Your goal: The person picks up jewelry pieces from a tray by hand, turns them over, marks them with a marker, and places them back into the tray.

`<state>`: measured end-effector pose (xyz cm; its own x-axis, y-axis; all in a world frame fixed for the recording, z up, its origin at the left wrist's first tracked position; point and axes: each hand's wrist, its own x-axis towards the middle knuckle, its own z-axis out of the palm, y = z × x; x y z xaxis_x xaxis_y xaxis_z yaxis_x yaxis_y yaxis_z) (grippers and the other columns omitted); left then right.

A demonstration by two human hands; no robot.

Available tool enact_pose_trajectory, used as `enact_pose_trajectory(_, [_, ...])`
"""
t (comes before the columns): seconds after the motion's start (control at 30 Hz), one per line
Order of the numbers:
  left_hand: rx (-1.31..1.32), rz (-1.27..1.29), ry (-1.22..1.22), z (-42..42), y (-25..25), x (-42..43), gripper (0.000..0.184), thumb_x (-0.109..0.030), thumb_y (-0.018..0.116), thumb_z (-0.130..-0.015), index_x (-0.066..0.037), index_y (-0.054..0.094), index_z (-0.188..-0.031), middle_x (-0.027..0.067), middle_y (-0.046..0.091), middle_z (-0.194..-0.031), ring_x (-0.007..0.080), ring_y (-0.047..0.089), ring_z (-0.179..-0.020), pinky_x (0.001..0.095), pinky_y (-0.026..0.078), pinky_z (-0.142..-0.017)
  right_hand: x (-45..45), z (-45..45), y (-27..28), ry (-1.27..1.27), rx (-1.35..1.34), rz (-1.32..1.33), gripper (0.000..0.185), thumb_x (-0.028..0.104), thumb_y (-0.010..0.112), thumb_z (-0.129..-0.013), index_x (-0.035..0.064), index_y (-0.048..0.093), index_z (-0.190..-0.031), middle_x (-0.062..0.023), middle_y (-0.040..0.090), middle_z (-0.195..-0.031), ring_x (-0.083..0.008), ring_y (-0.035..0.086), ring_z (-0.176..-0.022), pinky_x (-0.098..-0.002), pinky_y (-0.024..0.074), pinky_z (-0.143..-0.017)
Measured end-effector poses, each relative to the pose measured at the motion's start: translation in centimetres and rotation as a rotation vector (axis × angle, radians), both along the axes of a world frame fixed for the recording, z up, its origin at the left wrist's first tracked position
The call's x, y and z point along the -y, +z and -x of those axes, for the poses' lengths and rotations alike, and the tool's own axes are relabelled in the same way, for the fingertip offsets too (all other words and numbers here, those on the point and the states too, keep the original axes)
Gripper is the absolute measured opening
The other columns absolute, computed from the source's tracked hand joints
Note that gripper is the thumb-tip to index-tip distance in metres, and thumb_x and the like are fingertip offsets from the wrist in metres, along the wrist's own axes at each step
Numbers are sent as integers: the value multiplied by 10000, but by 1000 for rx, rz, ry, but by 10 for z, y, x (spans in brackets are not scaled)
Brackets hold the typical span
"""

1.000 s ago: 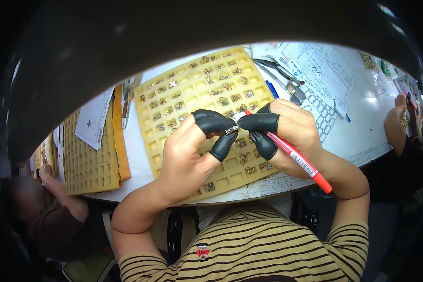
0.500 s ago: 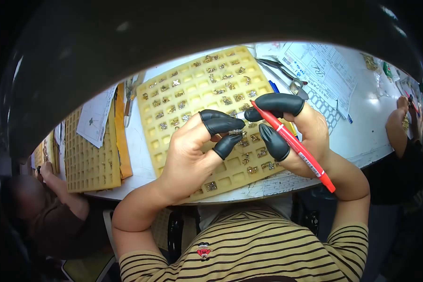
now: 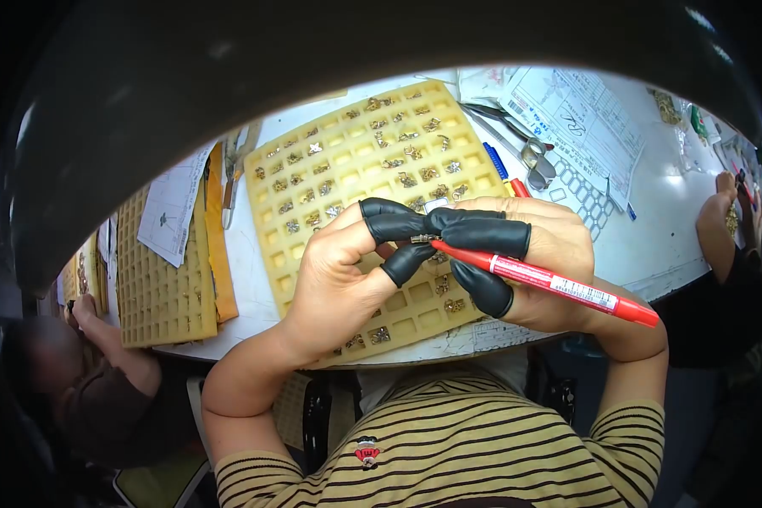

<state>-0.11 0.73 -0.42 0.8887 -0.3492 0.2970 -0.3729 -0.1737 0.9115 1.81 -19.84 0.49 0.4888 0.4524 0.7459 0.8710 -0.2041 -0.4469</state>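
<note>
Both hands meet over a yellow compartment tray (image 3: 343,161) holding many small metal jewelry pieces. My left hand (image 3: 347,262), with black finger covers, pinches a small metal piece (image 3: 422,240) between thumb and fingertips. Black covers also sit on the thumb and fingers of my right hand (image 3: 525,262), closed around a red marker (image 3: 567,288). The marker's tip touches or nearly touches the metal piece. Just behind the fingertips a small white item (image 3: 436,204) shows, partly hidden; which hand holds it I cannot tell.
Printed papers (image 3: 567,110), a blue pen (image 3: 494,159) and metal tools (image 3: 538,165) lie at the upper right. Left of the tray are tweezers (image 3: 229,199) and another yellow tray (image 3: 157,296) with a paper on it. Co-workers' arms show at both sides.
The red marker has turned flatter, its tip swinging down to the metal piece. My right hand moved left, closing the gap between the hands.
</note>
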Motion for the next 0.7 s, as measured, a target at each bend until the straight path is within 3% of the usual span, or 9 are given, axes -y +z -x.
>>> enact_pose_trajectory(0.53, [11, -13, 15, 0, -2, 1, 163, 17, 660, -801, -3, 672, -963, 53, 616, -904, 118, 571, -792, 238, 460, -676, -1, 0, 1, -21, 13, 21, 270, 28, 754, -635, 4, 668, -890, -139, 681, -850, -270, 683, -732, -321, 553, -620])
enact_pose_trajectory(0.7, [-217, 101, 3, 1, -1, 0, 130, -3, 643, -835, 1, 675, -961, 41, 618, -923, 97, 572, -817, 231, 466, -695, 3, 1, 5, -6, -35, 47, 241, 43, 693, -710, -23, 671, -941, -166, 690, -900, -278, 691, -784, -321, 547, -674])
